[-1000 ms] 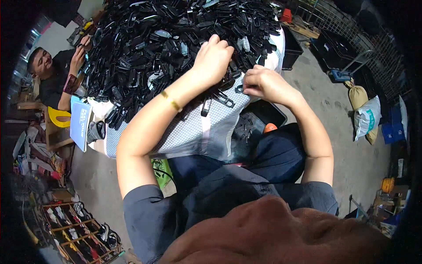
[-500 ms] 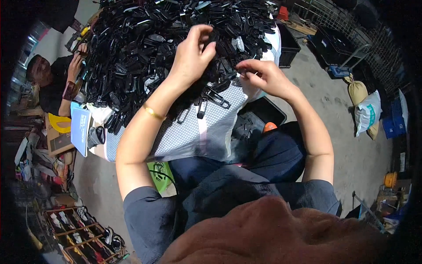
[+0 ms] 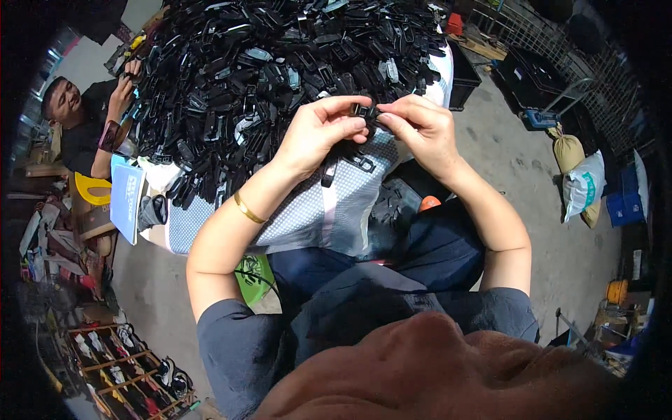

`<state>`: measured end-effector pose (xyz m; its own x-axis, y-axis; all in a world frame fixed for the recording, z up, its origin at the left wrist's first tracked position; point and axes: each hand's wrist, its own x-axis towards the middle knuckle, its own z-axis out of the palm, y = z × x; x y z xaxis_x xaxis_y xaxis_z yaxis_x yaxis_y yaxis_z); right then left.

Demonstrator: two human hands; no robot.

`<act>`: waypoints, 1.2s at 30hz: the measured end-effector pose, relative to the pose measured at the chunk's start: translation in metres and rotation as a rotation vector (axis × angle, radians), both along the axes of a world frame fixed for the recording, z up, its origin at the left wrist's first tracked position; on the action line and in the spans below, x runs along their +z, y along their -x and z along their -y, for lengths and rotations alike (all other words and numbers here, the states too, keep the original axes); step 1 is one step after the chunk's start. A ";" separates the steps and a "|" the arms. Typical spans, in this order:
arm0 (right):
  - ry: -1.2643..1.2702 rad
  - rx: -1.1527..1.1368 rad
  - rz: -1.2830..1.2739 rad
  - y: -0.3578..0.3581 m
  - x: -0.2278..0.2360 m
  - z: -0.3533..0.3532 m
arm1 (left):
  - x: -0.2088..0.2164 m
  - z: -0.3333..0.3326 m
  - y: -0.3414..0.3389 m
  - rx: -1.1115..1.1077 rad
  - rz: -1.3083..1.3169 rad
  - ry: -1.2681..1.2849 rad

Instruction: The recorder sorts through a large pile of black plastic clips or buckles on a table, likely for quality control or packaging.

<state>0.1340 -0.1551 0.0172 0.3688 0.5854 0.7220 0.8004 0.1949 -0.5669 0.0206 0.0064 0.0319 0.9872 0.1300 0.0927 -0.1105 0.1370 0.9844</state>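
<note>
You have a small black plastic clip (image 3: 365, 112) pinched between both hands, raised just above the near edge of the counter (image 3: 294, 210). Your left hand (image 3: 318, 133) closes its grip on the clip's left side with thumb and fingers; your right hand (image 3: 420, 129) is closed on the other end, fingertips meeting the left hand's. How the part is seated between them I cannot tell, because your fingers cover most of it.

The grip is on the fingertips only, so if you press or twist unevenly the clip will likely spring out and drop into your lap or onto the concrete floor (image 3: 532, 175) beside you. The big heap of black plastic parts (image 3: 266, 77) rises right behind your knuckles; a slipped piece would vanish among its look-alikes. A few loose clips (image 3: 350, 164) lie on the patterned cloth near the counter's edge under your wrists, and a forearm sweep could knock them off. Another person (image 3: 77, 122) works at the far left of the heap, well apart from your hands.
</note>
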 end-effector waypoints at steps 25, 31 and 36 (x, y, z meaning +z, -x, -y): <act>0.362 0.184 -0.185 0.014 0.004 0.005 | 0.001 0.007 0.006 0.090 0.209 -0.200; 0.100 0.004 0.079 0.024 -0.010 -0.002 | 0.003 0.007 0.007 0.062 0.219 -0.208; 0.154 -0.029 0.047 0.025 -0.013 -0.001 | 0.002 0.004 0.008 0.035 0.162 -0.330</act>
<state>0.1090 -0.1545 0.0038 0.3548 0.6799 0.6418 0.8308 0.0856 -0.5500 0.0126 0.0021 0.0339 0.9518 0.1006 0.2899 -0.2673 -0.1921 0.9443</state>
